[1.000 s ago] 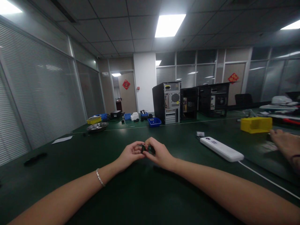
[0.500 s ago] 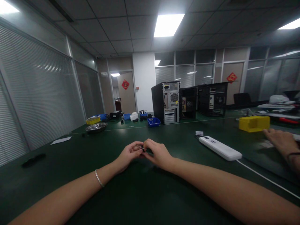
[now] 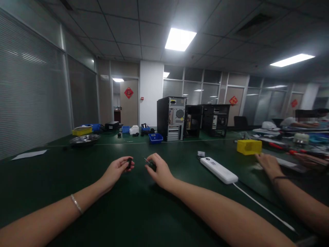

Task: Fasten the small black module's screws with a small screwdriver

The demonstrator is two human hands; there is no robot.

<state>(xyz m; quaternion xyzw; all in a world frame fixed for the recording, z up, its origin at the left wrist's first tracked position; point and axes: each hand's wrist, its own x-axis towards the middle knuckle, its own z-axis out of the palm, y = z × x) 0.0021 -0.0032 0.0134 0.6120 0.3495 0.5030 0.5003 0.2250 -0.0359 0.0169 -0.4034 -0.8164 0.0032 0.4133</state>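
Above the green tabletop (image 3: 144, 206), my left hand (image 3: 116, 172) pinches a small black piece (image 3: 129, 163) between thumb and fingers; its exact kind is too small to make out. Facing it, my right hand (image 3: 162, 174) is closed around a screwdriver (image 3: 152, 166) with a dark handle. The thin metal shaft points up and left, toward the black piece but apart from it. Fingers hide part of both things.
A white power strip (image 3: 218, 169) lies to my right, its cable running forward. Beyond it, a co-worker's hand (image 3: 268, 164) is near a yellow bin (image 3: 249, 146). Computer cases (image 3: 171, 118), a blue tray (image 3: 155, 138) and a metal dish (image 3: 84, 140) stand farther back.
My hands, together before, have separated: the left moved left with the black piece, the right keeps the screwdriver. The view has turned to the right.
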